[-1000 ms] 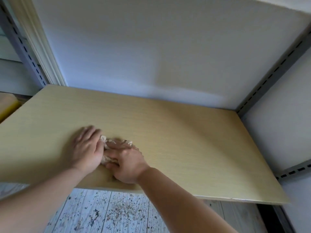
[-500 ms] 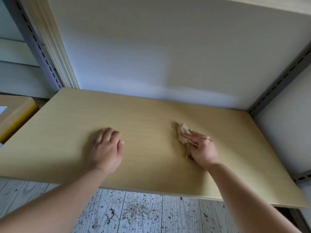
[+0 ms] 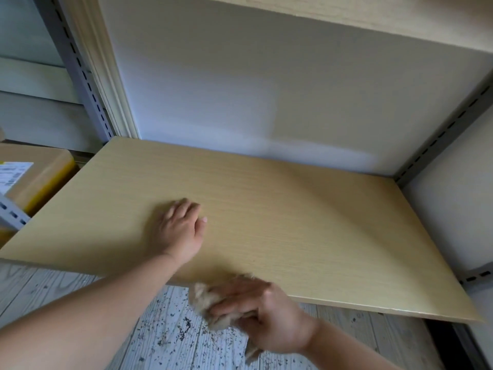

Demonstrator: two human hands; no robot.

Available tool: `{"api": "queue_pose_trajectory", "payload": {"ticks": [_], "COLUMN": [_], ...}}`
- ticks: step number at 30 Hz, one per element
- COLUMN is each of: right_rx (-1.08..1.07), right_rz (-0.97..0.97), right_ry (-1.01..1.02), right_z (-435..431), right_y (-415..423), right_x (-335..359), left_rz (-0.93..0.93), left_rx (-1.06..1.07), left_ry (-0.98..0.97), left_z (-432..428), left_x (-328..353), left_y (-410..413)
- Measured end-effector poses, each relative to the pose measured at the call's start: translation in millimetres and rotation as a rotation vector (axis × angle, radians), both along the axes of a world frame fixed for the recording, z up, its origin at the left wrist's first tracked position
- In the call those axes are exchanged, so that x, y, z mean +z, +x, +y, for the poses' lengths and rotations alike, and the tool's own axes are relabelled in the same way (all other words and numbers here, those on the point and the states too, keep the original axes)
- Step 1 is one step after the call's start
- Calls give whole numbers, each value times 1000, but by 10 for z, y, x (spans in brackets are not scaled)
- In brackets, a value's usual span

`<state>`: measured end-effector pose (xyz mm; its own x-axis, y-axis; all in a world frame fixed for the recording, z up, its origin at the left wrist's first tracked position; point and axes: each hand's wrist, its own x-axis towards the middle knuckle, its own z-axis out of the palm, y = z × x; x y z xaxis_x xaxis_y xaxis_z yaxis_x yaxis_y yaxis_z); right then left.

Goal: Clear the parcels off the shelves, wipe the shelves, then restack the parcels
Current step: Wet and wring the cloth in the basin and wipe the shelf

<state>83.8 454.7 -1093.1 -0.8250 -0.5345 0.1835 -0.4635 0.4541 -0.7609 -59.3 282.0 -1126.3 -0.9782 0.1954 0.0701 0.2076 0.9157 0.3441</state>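
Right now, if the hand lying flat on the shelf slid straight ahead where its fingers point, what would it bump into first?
The left hand would cross bare shelf and probably meet the white back wall first; nothing shows between.

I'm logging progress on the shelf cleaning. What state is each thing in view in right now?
Shelf board: bare, no parcels on it.
Cloth: bunched up, at the shelf's front edge.
Right hand: grips the cloth.
Left hand: flat on the shelf board, holding nothing.
Parcel: off this shelf, to its left, label facing up.
Floor: speckled with dark crumbs.

Right hand [image 3: 269,316] — cloth [image 3: 206,303] dragged to front edge.
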Motion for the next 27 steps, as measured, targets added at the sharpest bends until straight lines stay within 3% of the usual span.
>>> {"api": "queue_pose_trajectory", "payload": {"ticks": [3,6,10,14,21,27], "right_rx": [-395,-959,-1162,-1142,-924,-514], "right_rz": [-173,-50,-231,-222,-190,-146], "right_ry": [-167,205,577,596,606,584], "right_z": [232,600,748,578,181,-476], "right_y": [-252,-672,-945,-1441,-2327,-2863], "right_x": [172,48,-187,-206,-249,-258], "left_rz": [-32,-26,-147,-153,-130,-144], "left_rx": [-59,-21,94,121,107,129], "left_ry": [3,-89,-231,-286,-275,-204], "left_z": [-70,-223,-368,-356,-361,-403], "left_x": [99,147,91,8,33,0], "left_y": [-45,-112,-251,-317,-262,-280]}}
